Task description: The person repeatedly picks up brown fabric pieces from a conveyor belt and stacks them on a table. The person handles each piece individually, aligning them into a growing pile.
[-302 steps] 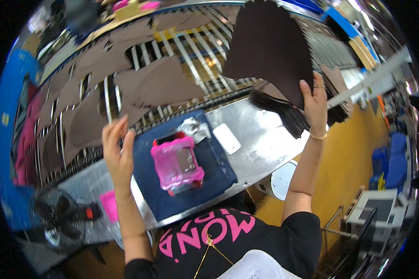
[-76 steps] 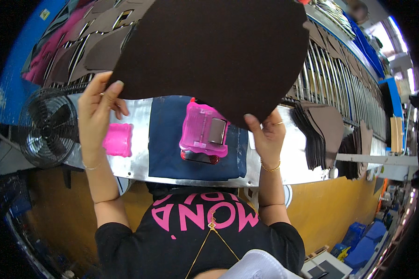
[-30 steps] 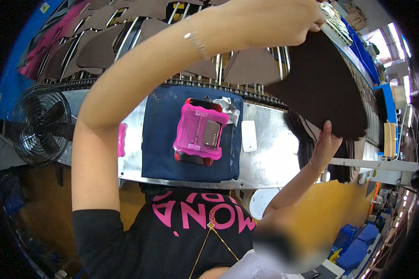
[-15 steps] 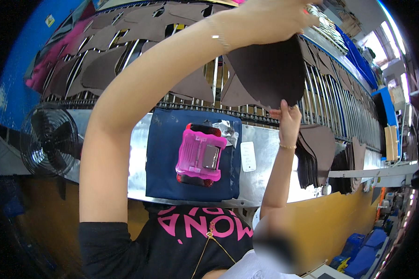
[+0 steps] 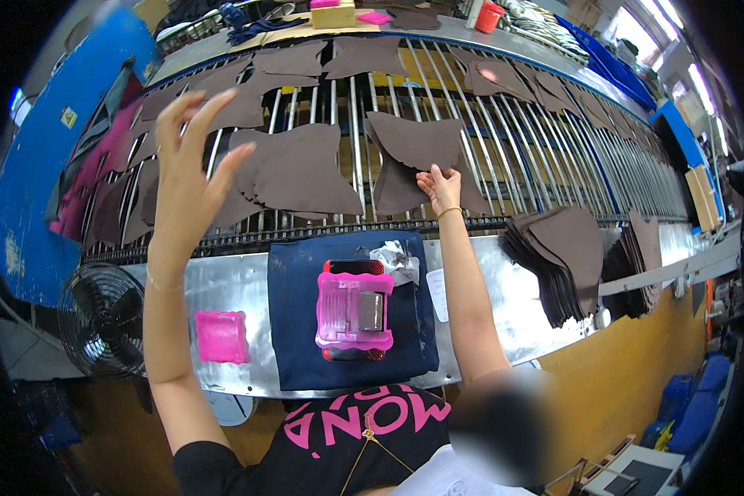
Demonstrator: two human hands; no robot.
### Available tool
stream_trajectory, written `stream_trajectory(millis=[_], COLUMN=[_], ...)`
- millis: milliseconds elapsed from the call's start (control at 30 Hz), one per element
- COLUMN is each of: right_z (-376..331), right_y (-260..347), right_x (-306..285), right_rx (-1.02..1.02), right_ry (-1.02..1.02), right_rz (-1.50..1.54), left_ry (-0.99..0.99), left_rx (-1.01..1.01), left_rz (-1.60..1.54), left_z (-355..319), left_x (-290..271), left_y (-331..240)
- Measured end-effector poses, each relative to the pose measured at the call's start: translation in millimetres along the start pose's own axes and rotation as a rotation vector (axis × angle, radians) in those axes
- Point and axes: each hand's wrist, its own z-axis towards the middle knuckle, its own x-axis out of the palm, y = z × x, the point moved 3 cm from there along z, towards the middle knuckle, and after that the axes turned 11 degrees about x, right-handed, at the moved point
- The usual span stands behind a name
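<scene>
1 grey block (image 5: pixel 373 312) in pink tray (image 5: pixel 337 310)

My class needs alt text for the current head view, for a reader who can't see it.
A person's right hand touches the near edge of a dark brown piece on a roller conveyor, while the left hand is raised, open and empty. Nearer the body, a pink tray sits above dark blue cloth, with stacked brown pieces farther right.
</scene>
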Motion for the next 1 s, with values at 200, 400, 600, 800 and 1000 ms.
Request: stream_trajectory(millis=[200,400,600,800,1000], right_z=[-94,-176,-208,-210,-226], right_y=[64,150,159,177,207], right_x=[-45,-247,-330,-316,-268], right_rx=[-0.301,-0.754,0.098,-0.016,-0.296], right_ry=[-0.062,-1.125,-1.504,-1.524,-1.133], right_rz=[-0.239,-1.131,-1.308,-1.411,-1.544], left_ry=[0.047,0.006,0.031,0.055,0.078], left_rx=[-0.222,-0.350,-0.419,-0.328,-0.335], left_rz=[-0.046,-0.279,-0.448,-0.354,-0.390], left_z=[-60,-123,-129,-113,-113], left_x=[-4,19,41,38,39], left_y=[-7,17,9,-18,-27])
